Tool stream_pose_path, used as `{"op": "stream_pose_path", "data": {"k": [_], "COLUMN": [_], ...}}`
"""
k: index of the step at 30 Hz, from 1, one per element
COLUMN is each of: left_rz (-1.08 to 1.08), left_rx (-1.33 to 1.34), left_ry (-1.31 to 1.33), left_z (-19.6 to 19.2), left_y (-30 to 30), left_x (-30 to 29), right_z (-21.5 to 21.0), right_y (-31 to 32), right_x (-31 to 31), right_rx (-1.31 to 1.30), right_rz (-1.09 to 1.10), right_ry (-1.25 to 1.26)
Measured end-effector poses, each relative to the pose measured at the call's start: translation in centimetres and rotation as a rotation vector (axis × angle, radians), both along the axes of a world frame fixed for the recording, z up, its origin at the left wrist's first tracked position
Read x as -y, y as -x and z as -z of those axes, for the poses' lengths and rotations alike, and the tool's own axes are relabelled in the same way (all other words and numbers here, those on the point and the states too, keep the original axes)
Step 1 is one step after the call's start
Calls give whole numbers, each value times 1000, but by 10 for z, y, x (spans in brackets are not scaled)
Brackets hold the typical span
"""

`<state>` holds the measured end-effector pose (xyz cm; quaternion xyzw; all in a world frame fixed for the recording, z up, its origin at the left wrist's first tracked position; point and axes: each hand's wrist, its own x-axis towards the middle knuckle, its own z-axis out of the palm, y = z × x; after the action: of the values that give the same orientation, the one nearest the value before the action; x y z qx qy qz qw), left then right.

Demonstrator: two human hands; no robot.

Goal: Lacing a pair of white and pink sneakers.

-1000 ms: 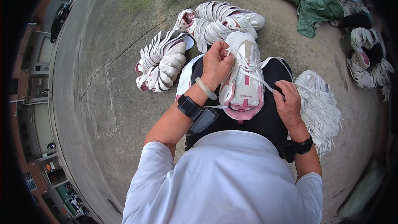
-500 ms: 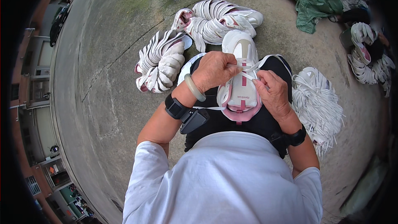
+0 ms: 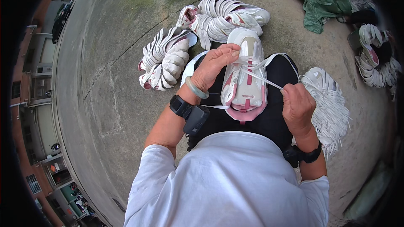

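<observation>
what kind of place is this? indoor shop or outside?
Outdoors, probably a yard or street-side work spot: bare concrete ground, buildings along the left edge, stacks of white shoes and a bundle of laces lying beside the person.

An outdoor work yard — bare concrete ground [image 3: 105,101], heaps of white shoes [image 3: 223,14], buildings [image 3: 40,88] alongside.
</observation>
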<state>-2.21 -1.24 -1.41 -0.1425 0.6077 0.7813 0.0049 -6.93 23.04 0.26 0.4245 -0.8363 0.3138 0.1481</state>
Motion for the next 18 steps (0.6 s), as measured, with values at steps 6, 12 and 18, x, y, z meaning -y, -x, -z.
{"op": "stream_pose_path", "data": {"k": [6,12,18], "left_rz": [5,-70,-42], "left_rx": [-127,-412,-451], "left_ry": [329,970,1229], "left_z": [14,-1,1], "left_y": [-6,-13,-4], "left_x": [-1,-23,-48], "right_z": [9,27,17], "right_y": [-4,-5,7], "right_x": [-82,-22,51], "right_rx": [6,927,403], "right_rz": [72,-70,-75], "right_ry": [-70,235,-70]}}
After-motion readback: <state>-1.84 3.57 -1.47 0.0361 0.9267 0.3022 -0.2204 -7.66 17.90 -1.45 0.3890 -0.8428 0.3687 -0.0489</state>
